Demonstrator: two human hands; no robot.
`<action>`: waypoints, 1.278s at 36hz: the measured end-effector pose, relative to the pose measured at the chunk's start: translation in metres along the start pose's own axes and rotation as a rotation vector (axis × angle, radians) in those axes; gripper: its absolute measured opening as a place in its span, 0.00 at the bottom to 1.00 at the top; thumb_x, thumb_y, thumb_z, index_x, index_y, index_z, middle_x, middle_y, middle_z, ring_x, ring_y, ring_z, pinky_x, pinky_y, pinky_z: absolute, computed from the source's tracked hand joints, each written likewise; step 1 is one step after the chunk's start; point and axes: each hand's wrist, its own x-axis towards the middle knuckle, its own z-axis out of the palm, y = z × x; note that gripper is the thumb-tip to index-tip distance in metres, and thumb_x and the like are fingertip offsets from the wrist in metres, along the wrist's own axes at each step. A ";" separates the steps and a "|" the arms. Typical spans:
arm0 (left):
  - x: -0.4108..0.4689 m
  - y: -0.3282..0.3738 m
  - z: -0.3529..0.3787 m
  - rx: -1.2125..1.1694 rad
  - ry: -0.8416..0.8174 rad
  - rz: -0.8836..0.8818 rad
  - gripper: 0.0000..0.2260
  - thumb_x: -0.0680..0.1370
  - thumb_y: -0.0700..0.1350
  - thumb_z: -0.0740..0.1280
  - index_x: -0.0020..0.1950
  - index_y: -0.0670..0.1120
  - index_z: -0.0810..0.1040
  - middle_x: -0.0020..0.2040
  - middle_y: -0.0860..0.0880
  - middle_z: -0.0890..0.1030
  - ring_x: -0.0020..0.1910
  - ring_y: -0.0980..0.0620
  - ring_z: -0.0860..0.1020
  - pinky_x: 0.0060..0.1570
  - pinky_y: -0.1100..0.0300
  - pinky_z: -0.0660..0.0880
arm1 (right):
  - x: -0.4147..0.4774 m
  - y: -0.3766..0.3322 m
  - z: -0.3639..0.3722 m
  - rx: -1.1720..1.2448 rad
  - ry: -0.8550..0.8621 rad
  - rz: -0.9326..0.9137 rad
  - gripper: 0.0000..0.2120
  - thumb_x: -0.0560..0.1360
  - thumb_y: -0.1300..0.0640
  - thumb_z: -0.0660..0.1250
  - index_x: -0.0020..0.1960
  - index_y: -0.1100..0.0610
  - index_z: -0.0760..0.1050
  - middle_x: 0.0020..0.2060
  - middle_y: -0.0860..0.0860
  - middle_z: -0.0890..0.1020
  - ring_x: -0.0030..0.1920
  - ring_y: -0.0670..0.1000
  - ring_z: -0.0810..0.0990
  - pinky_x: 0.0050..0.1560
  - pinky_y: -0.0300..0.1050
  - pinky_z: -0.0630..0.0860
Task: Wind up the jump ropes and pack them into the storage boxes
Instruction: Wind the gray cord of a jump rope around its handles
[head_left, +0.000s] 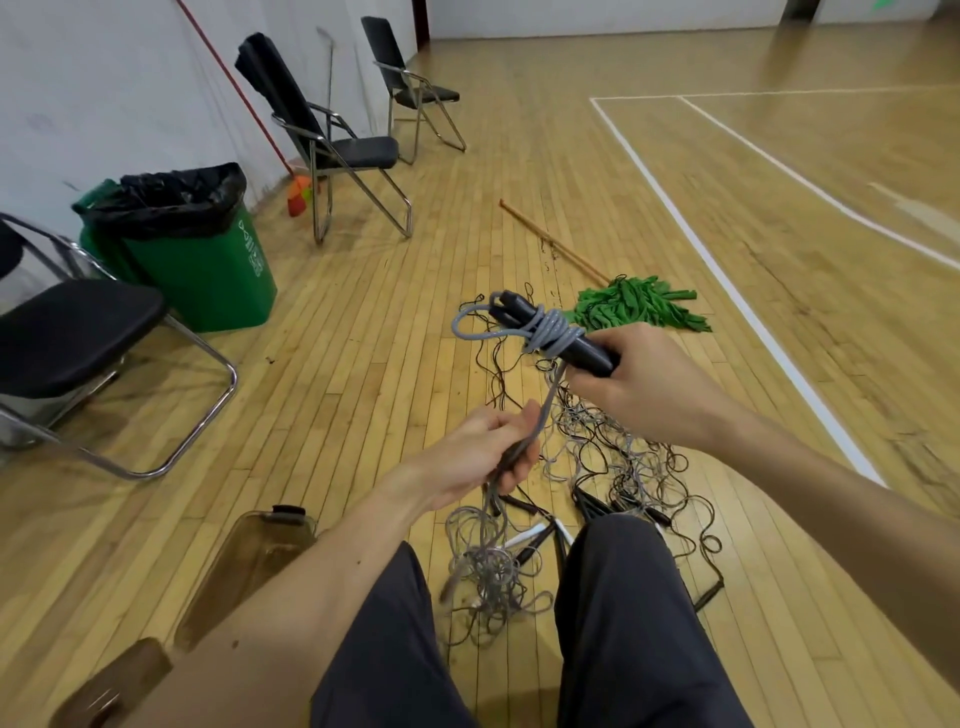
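Jump rope, handle ends buried in right hand.

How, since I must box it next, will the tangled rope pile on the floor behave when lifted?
The rope pile is probably floppy: its cords lie in loose loops. It will likely lift as one clump, since gray and dark strands interlace. Seemingly light: thin cord, small handles.

One view only: head-worn, wide-angle. The lens looks forward and steeply down. The person's thighs fill the bottom edge, directly beneath the camera. The left hand and right hand are close to the lens at mid-frame, forearms entering from the lower corners. The wooden floor recedes to a far white wall at the top edge. Straight lines bow near the borders.
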 end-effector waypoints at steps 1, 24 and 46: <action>-0.001 0.000 0.001 0.004 0.014 -0.006 0.22 0.76 0.63 0.61 0.38 0.44 0.75 0.32 0.49 0.74 0.30 0.54 0.71 0.31 0.62 0.69 | 0.002 0.003 0.001 -0.020 0.007 0.007 0.10 0.77 0.58 0.68 0.38 0.55 0.75 0.25 0.48 0.72 0.21 0.44 0.66 0.23 0.36 0.63; -0.037 0.017 0.018 0.709 0.231 0.100 0.11 0.81 0.54 0.67 0.45 0.47 0.80 0.29 0.49 0.77 0.26 0.52 0.74 0.37 0.49 0.80 | 0.040 0.089 0.035 -0.089 -0.095 0.365 0.05 0.77 0.57 0.68 0.45 0.58 0.77 0.32 0.54 0.76 0.30 0.52 0.71 0.32 0.43 0.66; -0.032 0.093 -0.016 1.232 0.083 0.467 0.12 0.79 0.55 0.69 0.50 0.48 0.86 0.31 0.63 0.72 0.35 0.70 0.72 0.34 0.68 0.62 | 0.010 0.043 0.045 0.016 -0.876 0.616 0.07 0.75 0.58 0.72 0.44 0.61 0.76 0.26 0.51 0.73 0.21 0.47 0.61 0.20 0.36 0.57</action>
